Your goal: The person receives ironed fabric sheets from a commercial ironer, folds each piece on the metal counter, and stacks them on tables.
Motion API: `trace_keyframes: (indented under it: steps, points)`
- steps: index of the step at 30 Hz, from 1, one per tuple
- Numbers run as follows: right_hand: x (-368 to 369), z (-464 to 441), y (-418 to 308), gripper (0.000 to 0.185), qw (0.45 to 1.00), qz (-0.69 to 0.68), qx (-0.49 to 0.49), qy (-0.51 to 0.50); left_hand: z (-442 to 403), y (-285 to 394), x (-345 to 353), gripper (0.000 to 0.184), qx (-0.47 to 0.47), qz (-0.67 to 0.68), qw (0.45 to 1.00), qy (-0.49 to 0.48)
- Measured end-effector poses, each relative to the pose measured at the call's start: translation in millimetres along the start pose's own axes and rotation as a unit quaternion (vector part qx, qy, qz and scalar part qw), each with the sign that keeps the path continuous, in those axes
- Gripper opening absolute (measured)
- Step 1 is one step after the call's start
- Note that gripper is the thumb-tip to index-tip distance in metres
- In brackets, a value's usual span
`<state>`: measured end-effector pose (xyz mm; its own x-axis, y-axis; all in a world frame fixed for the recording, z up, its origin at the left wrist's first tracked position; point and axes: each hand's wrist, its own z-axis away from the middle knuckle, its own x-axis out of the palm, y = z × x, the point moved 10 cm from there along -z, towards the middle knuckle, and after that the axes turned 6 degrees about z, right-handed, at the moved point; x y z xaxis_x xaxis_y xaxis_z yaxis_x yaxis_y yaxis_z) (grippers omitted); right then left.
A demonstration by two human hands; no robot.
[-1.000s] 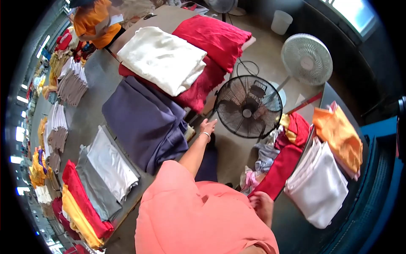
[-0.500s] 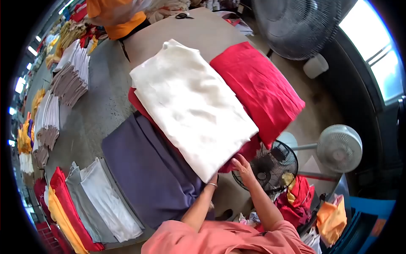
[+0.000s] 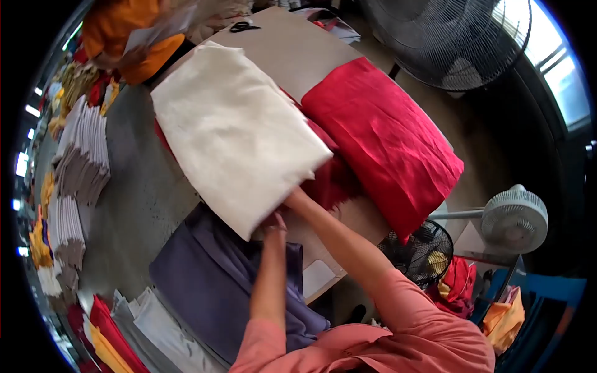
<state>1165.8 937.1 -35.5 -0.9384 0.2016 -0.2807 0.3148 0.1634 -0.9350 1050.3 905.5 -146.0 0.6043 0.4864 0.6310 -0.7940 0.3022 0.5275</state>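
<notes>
A folded cream cloth [image 3: 236, 133] lies over dark red cloth [image 3: 333, 177] on the table. My left hand [image 3: 273, 225] is at its near lower corner, fingers mostly hidden under the fabric. To the right, my right hand [image 3: 295, 198] reaches beneath the same cloth's near edge, and its fingers are covered too. Below my left hand, a dark purple cloth [image 3: 214, 283] lies rumpled along the table's near side. A bright red folded cloth [image 3: 385, 143] rests to the right of the cream one.
A person in orange [image 3: 127, 37] stands at the upper left. Black scissors [image 3: 244, 27] lie on the far tabletop [image 3: 292, 46]. Fans stand at the right, one large [image 3: 448, 37], one white [image 3: 515, 219], one black [image 3: 420, 252]. Folded stacks [image 3: 84, 152] line the left.
The cream cloth and the dark red cloth under it have shifted left and away from the bright red cloth. Both my hands have moved left, further under the cream cloth.
</notes>
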Motion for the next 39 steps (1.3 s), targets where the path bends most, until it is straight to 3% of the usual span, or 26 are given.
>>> trace_keyframes:
  steps: [1,2,4,5,6,7,8,9,10,11,12,13,14,15,16,17,18,20,24,30,32,34,36,38,39]
  points:
    - [16,-16,1,0.036,0.987,0.14,0.008,-0.081,-27,18,19,0.047,0.015,0.0,1.0,-0.009]
    - [5,-22,-37,0.037,0.983,0.053,0.12,-0.127,-51,37,35,0.047,0.028,-0.018,0.999,-0.012]
    - [-4,-16,-78,0.038,0.973,-0.161,0.1,-0.129,-82,61,59,0.048,0.049,-0.051,0.997,-0.015]
    - [-36,-7,-95,0.038,0.991,-0.083,0.072,-0.074,-84,65,73,0.049,0.059,-0.066,0.996,-0.017]
    - [-77,11,-111,0.039,0.999,-0.004,0.043,-0.019,-61,82,82,0.053,0.096,-0.054,0.992,0.059]
    - [-122,36,-123,0.039,0.997,0.07,0.001,0.044,-73,90,82,0.058,0.157,-0.039,0.987,0.022]
    - [-171,65,-120,0.039,0.989,0.114,0.038,0.083,-84,99,80,0.063,0.218,-0.022,0.976,-0.015]
    - [-224,95,-126,0.037,0.977,0.151,0.059,0.138,-63,91,88,0.067,0.178,-0.071,0.981,-0.017]
    - [-278,131,-131,0.032,0.937,0.269,0.078,0.209,-54,86,74,0.067,0.21,-0.197,0.958,0.024]
    - [-329,181,-107,0.029,0.914,0.175,0.181,0.317,-47,78,57,0.067,0.238,-0.319,0.915,0.064]
    - [-375,241,-69,0.035,0.877,0.137,0.211,0.41,-38,54,55,0.067,0.218,-0.427,0.878,0.01]
    - [-401,284,-32,0.038,0.845,0.092,0.29,0.439,11,37,78,0.064,0.355,-0.458,0.814,-0.048]
    - [-412,319,-3,0.042,0.805,0.046,0.367,0.464,42,9,87,0.064,0.387,-0.561,0.72,-0.13]
    - [-397,322,30,0.047,0.819,-0.06,0.398,0.409,69,-22,94,0.064,0.411,-0.647,0.608,-0.207]
    - [-380,312,53,0.052,0.823,-0.165,0.421,0.345,94,-39,104,0.063,0.398,-0.706,0.54,-0.227]
    - [-366,285,53,0.057,0.837,-0.158,0.411,0.324,115,-50,114,0.062,0.381,-0.76,0.468,-0.242]
    - [-362,247,33,0.063,0.859,-0.037,0.364,0.357,121,-51,114,0.062,0.381,-0.762,0.465,-0.241]
    - [-352,209,32,0.068,0.853,-0.038,0.388,0.348,124,-54,117,0.06,0.386,-0.765,0.455,-0.244]
    - [-363,141,60,0.072,0.895,-0.016,0.322,0.31,122,-57,118,0.062,0.404,-0.781,0.421,-0.222]
    - [-350,-48,91,0.07,0.941,0.067,0.231,0.237,121,-55,121,0.061,0.385,-0.783,0.431,-0.23]
    - [-330,-101,86,0.066,0.943,0.096,0.246,0.2,121,-55,122,0.061,0.392,-0.782,0.427,-0.228]
    - [-314,-150,134,0.069,0.911,0.2,0.33,0.148,121,-53,123,0.06,0.387,-0.781,0.433,-0.229]
    - [-287,-178,109,0.071,0.94,0.199,0.137,0.24,120,-53,124,0.059,0.387,-0.779,0.436,-0.232]
    - [-258,-190,140,0.073,0.923,0.242,0.038,0.295,120,-52,124,0.059,0.39,-0.78,0.432,-0.228]
    - [-247,-181,134,0.073,0.94,0.208,0.12,0.241,121,-53,124,0.059,0.389,-0.78,0.433,-0.227]
